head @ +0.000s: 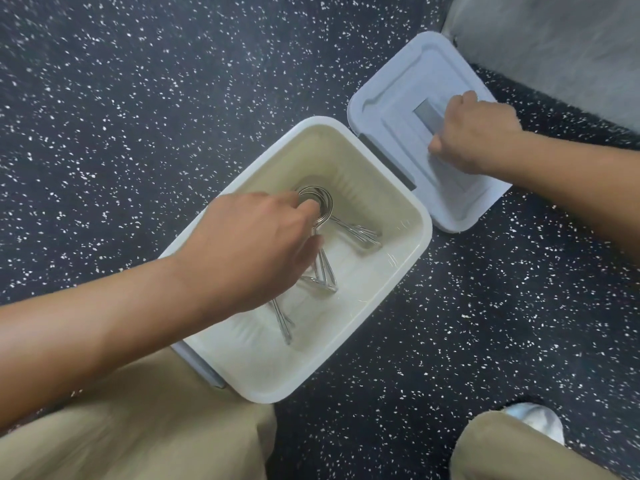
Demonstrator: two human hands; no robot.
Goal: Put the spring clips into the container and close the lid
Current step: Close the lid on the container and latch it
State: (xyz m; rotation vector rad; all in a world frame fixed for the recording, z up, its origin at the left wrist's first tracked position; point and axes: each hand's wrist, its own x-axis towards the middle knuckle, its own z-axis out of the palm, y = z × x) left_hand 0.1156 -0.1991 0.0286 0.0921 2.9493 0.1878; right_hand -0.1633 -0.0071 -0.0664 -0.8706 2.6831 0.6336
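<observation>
Head view | left hand (256,244) grip closed around bunch of spring clips (325,271), down inside open white container (408,209) on speckled floor (138,116) | right hand (474,133) grip curled on handle of lid (398,98), lying flat just beside container

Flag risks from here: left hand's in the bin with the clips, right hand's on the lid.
1. The left hand is inside the container at the spring clips; if the lid swings over early, it may hit the wrist.
2. The right hand grips the lid near one end, so it may tilt and seat crooked.
</observation>
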